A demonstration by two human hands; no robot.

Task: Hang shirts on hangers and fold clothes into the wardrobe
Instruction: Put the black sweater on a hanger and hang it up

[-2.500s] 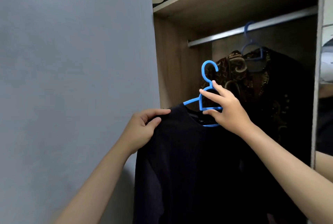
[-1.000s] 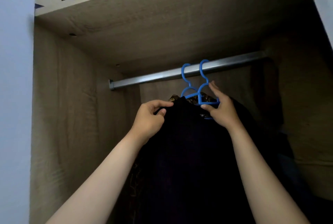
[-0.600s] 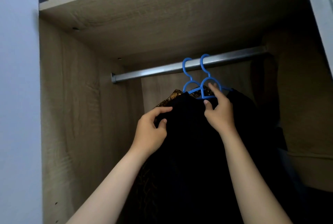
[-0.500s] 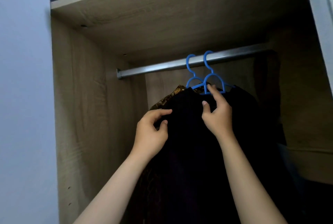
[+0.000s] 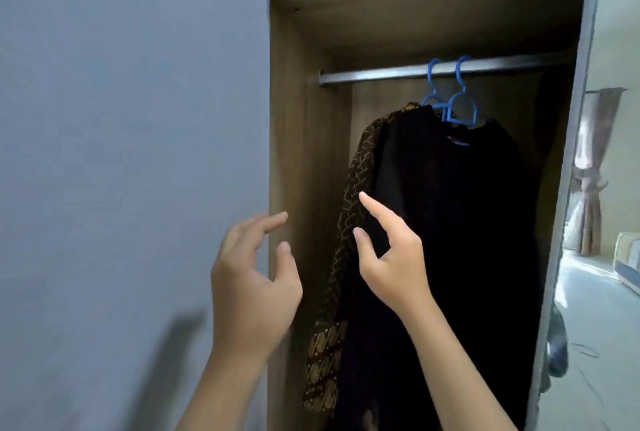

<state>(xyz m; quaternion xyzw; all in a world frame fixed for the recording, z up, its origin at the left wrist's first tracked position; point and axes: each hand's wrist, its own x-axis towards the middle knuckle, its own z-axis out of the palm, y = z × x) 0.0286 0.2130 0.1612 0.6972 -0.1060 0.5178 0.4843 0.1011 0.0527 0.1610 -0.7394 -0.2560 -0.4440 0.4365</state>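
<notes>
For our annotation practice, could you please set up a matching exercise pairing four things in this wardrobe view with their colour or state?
Things:
1. hangers
2. rail
3. left hand
4. front shirt

Colour or state:
A. plain black, hanging
B. blue, hooked over the rail
C. open, holding nothing
D. grey metal, under the shelf

Pairs: 1-B, 2-D, 3-C, 4-A

Black shirt [image 5: 450, 205] on rail [image 5: 381, 75], both hands [image 5: 252, 292] empty.
</notes>
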